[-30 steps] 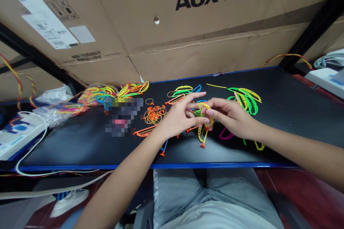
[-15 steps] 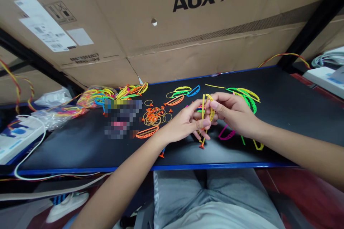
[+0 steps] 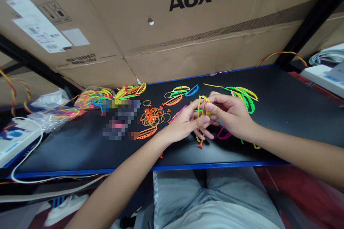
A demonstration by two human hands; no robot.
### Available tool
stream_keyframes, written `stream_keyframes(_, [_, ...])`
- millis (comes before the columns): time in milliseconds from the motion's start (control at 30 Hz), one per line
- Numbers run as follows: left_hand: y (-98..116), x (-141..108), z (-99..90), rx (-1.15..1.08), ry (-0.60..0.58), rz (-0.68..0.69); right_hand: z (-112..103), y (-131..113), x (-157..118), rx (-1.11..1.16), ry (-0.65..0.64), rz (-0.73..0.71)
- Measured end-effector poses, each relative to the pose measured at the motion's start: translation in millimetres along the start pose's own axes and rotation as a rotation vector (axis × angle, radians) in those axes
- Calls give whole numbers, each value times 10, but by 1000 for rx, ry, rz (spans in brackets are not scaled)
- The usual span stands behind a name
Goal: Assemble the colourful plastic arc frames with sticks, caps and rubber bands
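My left hand (image 3: 189, 120) and my right hand (image 3: 228, 111) meet above the black table, both closed on a yellow toy bow (image 3: 199, 136). A yellow stick with an orange suction tip (image 3: 200, 146) points down from between the fingers. Rubber bands and orange tips (image 3: 153, 116) lie in a pile left of my left hand. Green and yellow bows (image 3: 245, 96) are beyond my right hand, and a magenta bow (image 3: 223, 134) lies partly under it. Orange, green, yellow and blue bows (image 3: 174, 100) rest behind my left hand.
A large cardboard box (image 3: 193, 50) stands along the table's back edge. Plastic bags of colourful parts (image 3: 94, 98) lie at the left, near a blurred patch. White boxes (image 3: 18, 143) and a white cable sit at the far left. Black shelf posts (image 3: 309, 21) rise on both sides.
Both hands stay together on the yellow bow, their fingers slightly shifted. More of a magenta piece shows beside my left hand. The whole view has moved a little.
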State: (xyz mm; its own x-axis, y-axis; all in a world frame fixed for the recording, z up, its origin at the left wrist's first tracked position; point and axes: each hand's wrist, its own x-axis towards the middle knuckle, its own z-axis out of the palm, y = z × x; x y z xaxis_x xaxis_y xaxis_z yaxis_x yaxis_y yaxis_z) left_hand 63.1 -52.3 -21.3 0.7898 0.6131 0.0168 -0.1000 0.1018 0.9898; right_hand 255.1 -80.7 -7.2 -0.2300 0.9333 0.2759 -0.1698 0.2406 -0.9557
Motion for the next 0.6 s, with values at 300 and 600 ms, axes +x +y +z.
stream_keyframes(300, [43, 22, 22, -24, 66, 56, 69, -79, 17, 121, -68, 37])
stream_keyframes(600, [43, 41, 19, -6, 78, 88, 65, -109, 23, 113, -72, 34])
